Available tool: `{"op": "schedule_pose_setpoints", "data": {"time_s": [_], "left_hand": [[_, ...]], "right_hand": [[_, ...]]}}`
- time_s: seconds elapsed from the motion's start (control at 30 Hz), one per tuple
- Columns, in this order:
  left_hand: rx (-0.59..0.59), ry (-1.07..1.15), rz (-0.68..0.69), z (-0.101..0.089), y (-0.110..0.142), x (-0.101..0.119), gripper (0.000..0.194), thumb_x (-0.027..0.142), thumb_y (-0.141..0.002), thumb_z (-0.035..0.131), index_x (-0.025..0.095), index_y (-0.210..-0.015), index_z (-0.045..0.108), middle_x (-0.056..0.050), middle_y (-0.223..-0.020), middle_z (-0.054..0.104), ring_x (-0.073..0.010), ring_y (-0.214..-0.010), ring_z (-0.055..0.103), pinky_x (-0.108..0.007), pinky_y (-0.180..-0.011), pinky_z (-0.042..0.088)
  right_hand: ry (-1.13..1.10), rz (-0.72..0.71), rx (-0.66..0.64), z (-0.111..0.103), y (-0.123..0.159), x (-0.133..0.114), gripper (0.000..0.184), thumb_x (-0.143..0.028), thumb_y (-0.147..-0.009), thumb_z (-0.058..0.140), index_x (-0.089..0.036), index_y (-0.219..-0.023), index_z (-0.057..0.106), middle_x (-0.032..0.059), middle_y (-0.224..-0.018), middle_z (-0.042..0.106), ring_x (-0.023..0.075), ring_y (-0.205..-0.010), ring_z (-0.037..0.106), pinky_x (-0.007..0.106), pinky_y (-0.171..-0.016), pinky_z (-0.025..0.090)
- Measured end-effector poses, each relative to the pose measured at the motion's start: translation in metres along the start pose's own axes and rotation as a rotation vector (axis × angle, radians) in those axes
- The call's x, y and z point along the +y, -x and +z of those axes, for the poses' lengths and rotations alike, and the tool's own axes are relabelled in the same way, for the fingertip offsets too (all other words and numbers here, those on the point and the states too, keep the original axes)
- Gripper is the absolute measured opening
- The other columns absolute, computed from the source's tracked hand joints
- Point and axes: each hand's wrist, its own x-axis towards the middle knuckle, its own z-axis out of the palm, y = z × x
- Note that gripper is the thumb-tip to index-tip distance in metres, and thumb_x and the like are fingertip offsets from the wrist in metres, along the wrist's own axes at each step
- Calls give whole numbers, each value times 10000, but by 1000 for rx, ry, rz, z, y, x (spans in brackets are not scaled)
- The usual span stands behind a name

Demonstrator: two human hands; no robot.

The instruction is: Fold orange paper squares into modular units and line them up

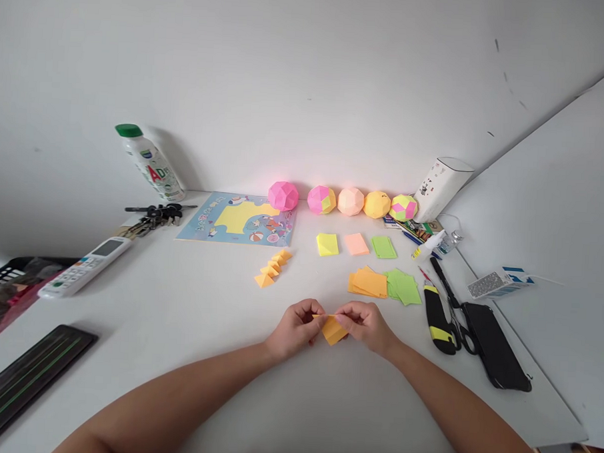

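Observation:
Between my two hands, just above the white table, is an orange paper square [333, 331] with a crease across it. My left hand [297, 328] pinches its left edge between thumb and fingers. On the other side, my right hand [368, 326] grips the right edge the same way. Beyond them lie loose orange paper sheets [370, 283] overlapping green paper sheets [403, 287]. Several folded orange paper pieces [272, 270] stand in a slanting row to the left. Small yellow [327, 244], peach [356, 243] and green paper stacks [384, 247] lie farther back.
Several faceted paper balls [351, 202] line the wall. Scissors [462, 327], a cutter [439, 319], a black case [497, 346] and a glue bottle [428, 247] lie right. A remote [84, 268], bottle [152, 163] and dark tablet-like device [29, 381] are left. A blue booklet [192, 230] lies behind.

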Motion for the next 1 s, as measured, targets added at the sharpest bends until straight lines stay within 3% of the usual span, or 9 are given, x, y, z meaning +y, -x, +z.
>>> {"op": "schedule_pose_setpoints", "data": {"time_s": [0.43, 0.57, 1.0], "left_hand": [[52, 73, 4, -2, -3, -4, 256, 392, -756, 583, 180, -686, 458, 79, -452, 422, -62, -397, 375, -194, -419, 373], [34, 52, 9, -1, -3, -4, 254, 390, -747, 592, 180, -692, 460, 81, -459, 424, -60, -389, 374, -194, -411, 367], [-18, -58, -46, 0, 1, 1, 264, 401, -737, 591, 154, -675, 519, 40, -595, 492, -52, -437, 410, -189, -423, 366]], "right_hand": [[-18, -84, 86, -5, -2, -2, 218, -369, -826, 525, -166, -748, 539, -2, -680, 555, 124, -581, 567, 256, -561, 478], [16, -72, 52, -2, -2, 2, 205, -380, -806, 553, -175, -805, 549, -4, -686, 541, 122, -601, 527, 255, -568, 479], [138, -113, 20, 5, 3, 0, 160, -300, -803, 538, -167, -716, 556, -10, -646, 528, 109, -550, 489, 225, -507, 414]]}}
